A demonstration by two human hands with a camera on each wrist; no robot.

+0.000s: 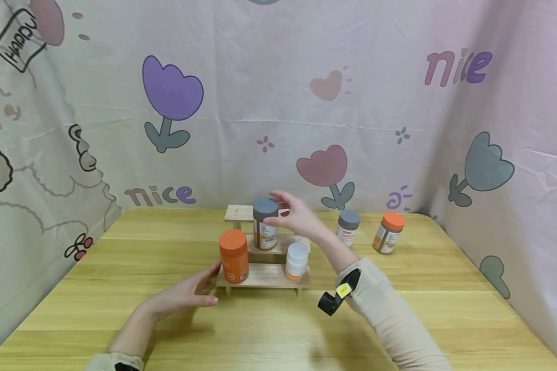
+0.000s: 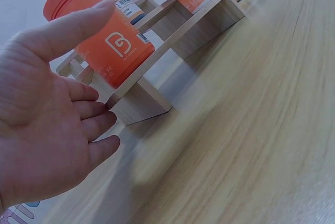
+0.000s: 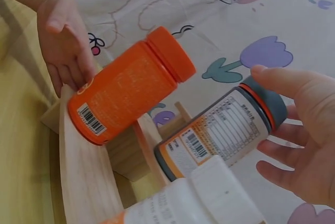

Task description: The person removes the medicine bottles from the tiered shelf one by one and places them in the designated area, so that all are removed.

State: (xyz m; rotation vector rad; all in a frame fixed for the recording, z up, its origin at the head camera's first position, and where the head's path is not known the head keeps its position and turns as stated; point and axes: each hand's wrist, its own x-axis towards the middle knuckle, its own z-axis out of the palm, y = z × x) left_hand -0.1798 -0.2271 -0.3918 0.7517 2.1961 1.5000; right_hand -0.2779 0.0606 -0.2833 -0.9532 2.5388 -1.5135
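A wooden tiered stand (image 1: 269, 281) holds an orange bottle (image 1: 234, 260) at the left of its lowest step and a small white bottle (image 1: 297, 264) at the right. On the middle step stands a grey-capped bottle (image 1: 265, 226). My right hand (image 1: 299, 219) is around the upper part of that bottle, its thumb over the cap and the other fingers loosely spread beside it (image 3: 309, 130). My left hand (image 1: 181, 296) is beside the stand's left end, thumb apart and fingers relaxed; in the left wrist view its fingertips are right at the step's end, below the orange bottle (image 2: 99, 46).
To the right of the stand, another grey-capped bottle (image 1: 349, 226) and an orange-capped bottle (image 1: 389, 234) stand on the wooden table (image 1: 260, 330). A printed cloth (image 1: 260, 93) hangs behind the table and along its sides.
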